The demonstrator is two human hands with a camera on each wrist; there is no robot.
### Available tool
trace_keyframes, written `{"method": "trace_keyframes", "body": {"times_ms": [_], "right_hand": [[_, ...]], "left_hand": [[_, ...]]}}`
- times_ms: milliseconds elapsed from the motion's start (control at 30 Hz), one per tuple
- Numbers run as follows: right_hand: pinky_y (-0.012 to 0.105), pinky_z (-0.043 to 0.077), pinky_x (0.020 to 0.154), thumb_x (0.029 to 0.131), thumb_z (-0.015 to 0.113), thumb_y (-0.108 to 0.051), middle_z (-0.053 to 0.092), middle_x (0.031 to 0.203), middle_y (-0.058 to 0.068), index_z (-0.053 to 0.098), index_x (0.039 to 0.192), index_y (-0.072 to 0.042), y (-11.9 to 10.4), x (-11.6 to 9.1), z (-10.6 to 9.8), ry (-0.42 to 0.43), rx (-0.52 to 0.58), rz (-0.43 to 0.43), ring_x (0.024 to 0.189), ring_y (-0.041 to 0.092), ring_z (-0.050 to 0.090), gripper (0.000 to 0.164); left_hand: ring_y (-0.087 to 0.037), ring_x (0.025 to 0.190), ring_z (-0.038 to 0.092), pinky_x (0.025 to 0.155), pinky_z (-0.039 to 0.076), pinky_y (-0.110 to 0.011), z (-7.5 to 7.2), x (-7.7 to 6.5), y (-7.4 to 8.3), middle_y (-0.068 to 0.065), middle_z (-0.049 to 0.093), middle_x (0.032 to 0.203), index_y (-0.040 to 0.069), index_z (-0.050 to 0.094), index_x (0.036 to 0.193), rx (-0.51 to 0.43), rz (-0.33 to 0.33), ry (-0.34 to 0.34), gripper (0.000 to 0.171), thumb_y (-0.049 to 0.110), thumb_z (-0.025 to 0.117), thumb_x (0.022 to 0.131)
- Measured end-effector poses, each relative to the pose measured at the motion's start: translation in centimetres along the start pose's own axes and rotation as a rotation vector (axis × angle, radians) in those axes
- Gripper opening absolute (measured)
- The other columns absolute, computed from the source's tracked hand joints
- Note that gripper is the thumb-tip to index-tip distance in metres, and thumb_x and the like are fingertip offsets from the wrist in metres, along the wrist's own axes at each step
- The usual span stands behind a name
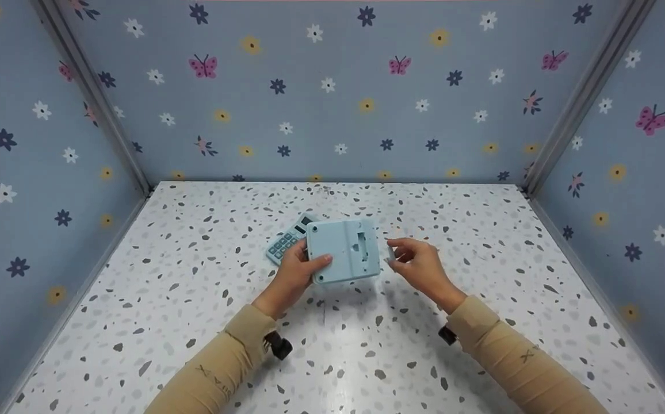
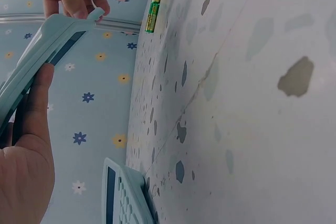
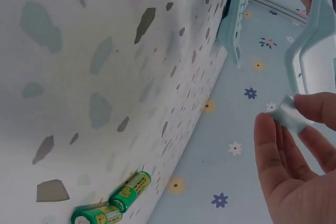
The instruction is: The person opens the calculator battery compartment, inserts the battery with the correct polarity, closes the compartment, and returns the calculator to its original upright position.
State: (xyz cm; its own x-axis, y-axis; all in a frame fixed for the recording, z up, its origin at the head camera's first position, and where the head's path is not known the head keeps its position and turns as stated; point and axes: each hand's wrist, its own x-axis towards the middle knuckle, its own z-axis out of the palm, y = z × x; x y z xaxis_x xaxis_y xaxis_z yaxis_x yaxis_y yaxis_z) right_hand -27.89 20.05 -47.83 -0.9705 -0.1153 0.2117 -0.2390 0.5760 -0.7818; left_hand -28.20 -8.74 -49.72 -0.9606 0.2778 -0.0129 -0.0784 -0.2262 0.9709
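My left hand [image 1: 293, 273] grips a light blue calculator [image 1: 338, 244] by its left side, thumb across its back. The back faces up, and an uncovered battery slot [image 1: 362, 247] shows near its right edge. Just right of that edge, my right hand [image 1: 421, 265] pinches a small light blue battery cover [image 3: 290, 115] between thumb and fingers. In the right wrist view the cover is apart from the calculator. Two green batteries [image 3: 131, 190] lie end to end on the table below the right hand; the head view does not show them.
A second light blue calculator [image 1: 286, 244] lies keys up on the speckled white table [image 1: 194, 310], partly behind the held one. Flowered blue panels [image 1: 321, 103] stand at the back and both sides, with grey metal posts [image 1: 591, 86] in the corners.
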Motion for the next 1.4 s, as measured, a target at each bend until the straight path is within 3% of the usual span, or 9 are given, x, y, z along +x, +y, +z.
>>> {"method": "trace_keyframes", "body": {"times_ms": [433, 933, 1200, 1400], "right_hand": [[0.035, 0.064, 0.075, 0.087, 0.077, 0.006, 0.079, 0.097, 0.016, 0.077, 0.126, 0.003, 1.1, -0.1, 0.7, -0.094, -0.046, 0.062, 0.088, 0.026, 0.073, 0.038], [0.030, 0.058, 0.067, 0.085, 0.078, 0.005, 0.075, 0.094, 0.009, 0.080, 0.117, -0.003, 2.0, -0.7, 1.3, -0.207, -0.192, 0.091, 0.084, 0.020, 0.068, 0.033], [0.029, 0.053, 0.065, 0.079, 0.074, 0.008, 0.074, 0.092, 0.007, 0.082, 0.118, -0.003, 2.0, -0.8, 1.5, -0.263, -0.258, 0.107, 0.078, 0.018, 0.064, 0.041], [0.028, 0.053, 0.062, 0.082, 0.077, 0.005, 0.073, 0.089, 0.004, 0.083, 0.116, -0.006, 2.0, -0.9, 1.7, -0.301, -0.312, 0.138, 0.074, 0.016, 0.064, 0.036]], "left_hand": [[-0.022, 0.120, 0.072, 0.102, 0.065, -0.039, 0.1, 0.2, -0.1, -0.020, 0.065, 0.146, 0.003, 0.048, 0.158, -0.011, -0.001, 0.017, 0.059, 0.000, 0.069, 0.103], [-0.027, 0.126, 0.070, 0.105, 0.064, -0.042, 0.3, 0.1, 0.0, -0.022, 0.062, 0.149, 0.003, 0.048, 0.159, 0.005, 0.004, 0.027, 0.060, 0.000, 0.069, 0.103], [-0.026, 0.127, 0.070, 0.105, 0.064, -0.041, 0.3, 0.2, 0.0, -0.023, 0.061, 0.150, 0.003, 0.045, 0.161, 0.005, 0.004, 0.007, 0.062, 0.001, 0.069, 0.104], [-0.025, 0.126, 0.070, 0.103, 0.065, -0.039, 0.3, 0.3, 0.0, -0.024, 0.062, 0.150, 0.002, 0.045, 0.161, 0.011, 0.001, -0.001, 0.062, 0.002, 0.070, 0.104]]}}
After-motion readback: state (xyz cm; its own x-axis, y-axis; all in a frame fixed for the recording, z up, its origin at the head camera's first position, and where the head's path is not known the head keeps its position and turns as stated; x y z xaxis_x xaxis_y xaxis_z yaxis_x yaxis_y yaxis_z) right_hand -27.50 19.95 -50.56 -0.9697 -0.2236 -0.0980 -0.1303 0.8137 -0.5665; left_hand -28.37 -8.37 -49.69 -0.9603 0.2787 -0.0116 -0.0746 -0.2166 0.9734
